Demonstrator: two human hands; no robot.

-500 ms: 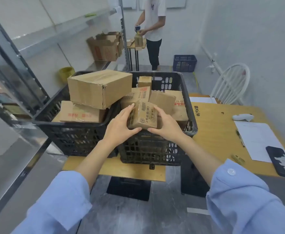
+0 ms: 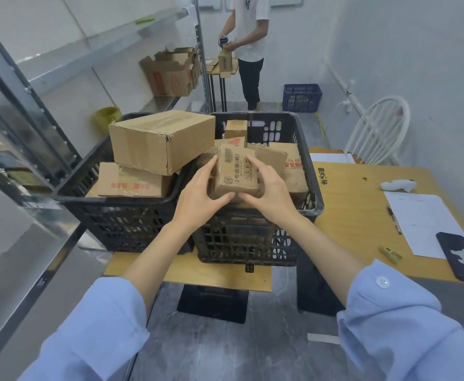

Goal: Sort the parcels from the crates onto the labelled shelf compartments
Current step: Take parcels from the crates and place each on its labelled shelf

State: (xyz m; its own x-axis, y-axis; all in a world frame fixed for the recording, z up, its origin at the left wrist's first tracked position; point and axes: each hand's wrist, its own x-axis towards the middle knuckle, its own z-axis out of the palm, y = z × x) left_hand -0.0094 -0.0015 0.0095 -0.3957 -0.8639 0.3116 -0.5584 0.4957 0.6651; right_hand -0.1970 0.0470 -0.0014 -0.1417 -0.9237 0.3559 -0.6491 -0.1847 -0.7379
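Observation:
A small brown cardboard parcel (image 2: pixel 235 174) with printed writing is held over the right black crate (image 2: pixel 305 149), gripped from both sides. My left hand (image 2: pixel 200 193) holds its left edge and my right hand (image 2: pixel 266 191) its right edge. The right crate holds several more small parcels (image 2: pixel 291 166). The left black crate (image 2: pixel 120 213) carries a large cardboard box (image 2: pixel 159 138) stacked on a flatter box (image 2: pixel 131 182). The metal shelf unit (image 2: pixel 32 86) runs along the left.
The crates sit on a wooden table (image 2: pixel 357 199) with papers (image 2: pixel 423 221), a phone (image 2: pixel 459 257), a pen and a white object. A person (image 2: pixel 250 45) stands at the back by a small stand. A blue crate (image 2: pixel 302 97) and a white chair (image 2: pixel 379 130) are behind.
Both hands have tilted the small parcel more upright and lifted it slightly, with its printed face turned toward me. The crates and other boxes have not moved.

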